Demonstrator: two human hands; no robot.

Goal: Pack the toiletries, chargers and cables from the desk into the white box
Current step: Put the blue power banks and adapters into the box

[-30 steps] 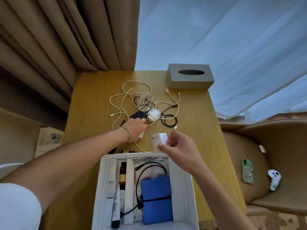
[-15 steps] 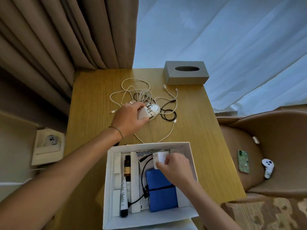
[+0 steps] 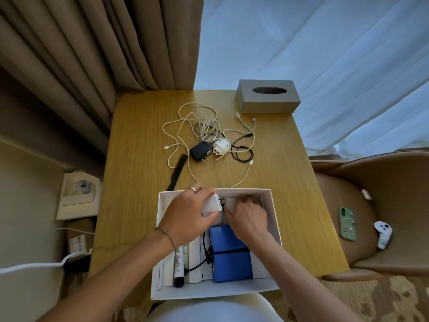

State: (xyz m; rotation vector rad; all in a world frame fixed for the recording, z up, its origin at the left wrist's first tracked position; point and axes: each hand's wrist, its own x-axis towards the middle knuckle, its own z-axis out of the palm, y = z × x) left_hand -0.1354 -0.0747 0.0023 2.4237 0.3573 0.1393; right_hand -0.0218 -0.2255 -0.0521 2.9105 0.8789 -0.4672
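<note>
— Both hands had come back over the box [image 3: 274, 231] since half a second before; the left hand [image 3: 188, 217] had left the cable pile and brought a white charger [image 3: 211, 205] with it.

— How was the left grip?

— Clenched round the charger, prongs pointing toward the box's far end, probably so it would slot in beside what was already packed. The right hand [image 3: 248, 217] was inside the box at that far end, fingers curled down onto something; whether it grasped anything I could not tell, likely seating the white block it had carried in.

— What was already in the box?

— A blue case [image 3: 232, 259] with a black cable [image 3: 205, 249] at its near end, and a tube [image 3: 178, 263] along the left side.

— And left to pack?

— Beyond the box, on the worktop [image 3: 139, 182]: a black charger [image 3: 200, 151], a round white plug [image 3: 221, 146], tangled white cables [image 3: 204, 126], and a comb [image 3: 177, 173].

— The room?

— A tissue box [image 3: 267, 96] beyond the cables, curtains [image 3: 116, 43] behind, and a chair [image 3: 383, 205] right of the box carrying a phone [image 3: 347, 223] and controller [image 3: 383, 233].
</note>
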